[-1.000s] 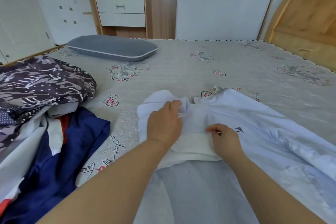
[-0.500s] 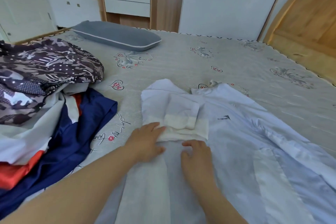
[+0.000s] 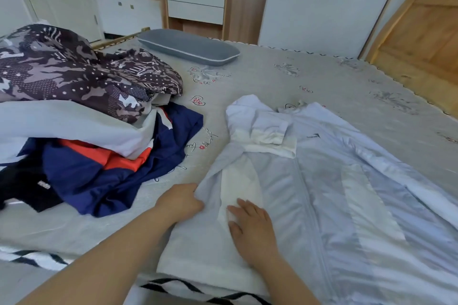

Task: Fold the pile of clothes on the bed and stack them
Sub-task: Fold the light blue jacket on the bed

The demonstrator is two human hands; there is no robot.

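Note:
A pale blue-white zip jacket (image 3: 329, 193) lies spread front-up on the bed (image 3: 285, 82), its left sleeve folded across the chest with the cuff (image 3: 270, 140) on top. My left hand (image 3: 179, 202) grips the jacket's left side edge with curled fingers. My right hand (image 3: 252, 225) lies flat on the jacket's front panel, fingers straight. A pile of unfolded clothes (image 3: 81, 116) sits at the left: a dark patterned piece on top, white, orange, navy and black ones under it.
A grey pillow (image 3: 188, 47) lies at the far side of the bed. A wooden headboard (image 3: 418, 37) stands at the right, a cabinet with drawers (image 3: 195, 2) behind. The bed's near edge runs under my forearms.
Both hands left the folded sleeve cuff and slid down toward me along the jacket. The left hand now holds the side edge; the right lies flat on the front.

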